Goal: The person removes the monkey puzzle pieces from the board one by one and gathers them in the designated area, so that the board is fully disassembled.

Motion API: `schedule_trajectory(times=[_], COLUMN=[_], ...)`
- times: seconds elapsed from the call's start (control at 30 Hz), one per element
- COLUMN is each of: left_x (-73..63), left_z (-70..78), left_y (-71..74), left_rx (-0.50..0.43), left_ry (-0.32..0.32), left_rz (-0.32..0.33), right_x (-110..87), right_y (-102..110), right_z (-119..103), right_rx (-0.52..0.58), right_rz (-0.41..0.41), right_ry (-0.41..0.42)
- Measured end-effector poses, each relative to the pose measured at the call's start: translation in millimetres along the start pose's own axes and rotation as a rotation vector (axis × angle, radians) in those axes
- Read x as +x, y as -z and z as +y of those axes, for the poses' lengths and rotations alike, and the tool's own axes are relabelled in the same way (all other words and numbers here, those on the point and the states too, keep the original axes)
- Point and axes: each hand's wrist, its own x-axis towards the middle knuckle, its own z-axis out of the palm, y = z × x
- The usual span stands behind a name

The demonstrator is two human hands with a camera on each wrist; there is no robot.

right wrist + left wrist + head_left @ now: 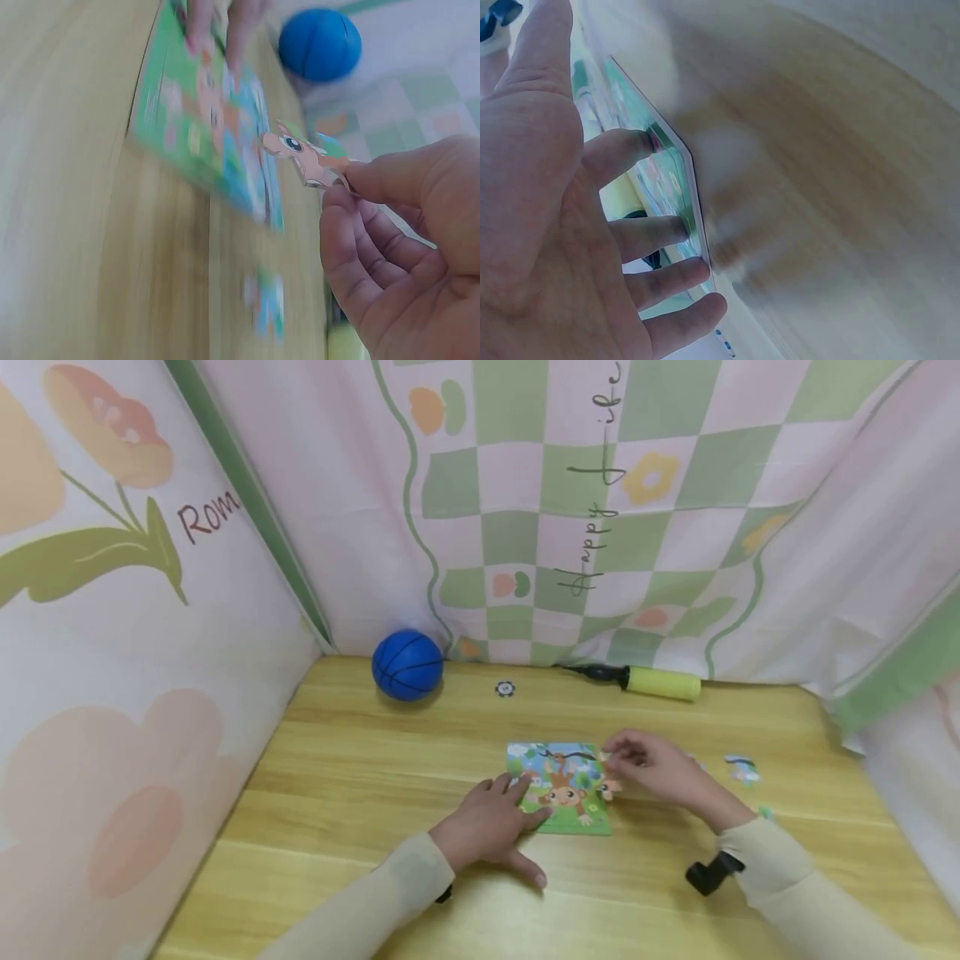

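A flat jigsaw puzzle [577,827] with a monkey picture lies on the wooden table. My left hand [487,827] rests over its left side, fingers spread and fingertips [676,229] touching the board in the left wrist view. Between thumb and index finger, my right hand [660,772] pinches a puzzle piece [304,154] that shows an eye. That piece is held up at the puzzle's right edge, tilted in the right wrist view. How the puzzle looks beneath the left hand is hidden.
Loose puzzle pieces [742,770] lie to the right of the right hand. At the back stand a blue ball [408,665], a small black-and-white disc [505,689] and a yellow-green hand pump [662,683]. Printed curtains [510,485] border the table.
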Motion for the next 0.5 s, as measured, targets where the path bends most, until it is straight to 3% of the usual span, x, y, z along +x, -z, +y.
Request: schedule_trajectory(times=[0.2, 0.5], left_x=[0.6, 1.4], left_z=[-1.5, 1.7], left_y=[-1.1, 1.1], left_rx=[-0.011, -0.001], left_ry=[0.005, 0.007], left_rz=[-0.003, -0.012], right_x=[-38.8, -75.9], right_y=[29, 46], right_z=[31, 65], right_rx=[-0.008, -0.147], right_rz=[0.037, 0.066], right_ry=[-0.084, -0.149])
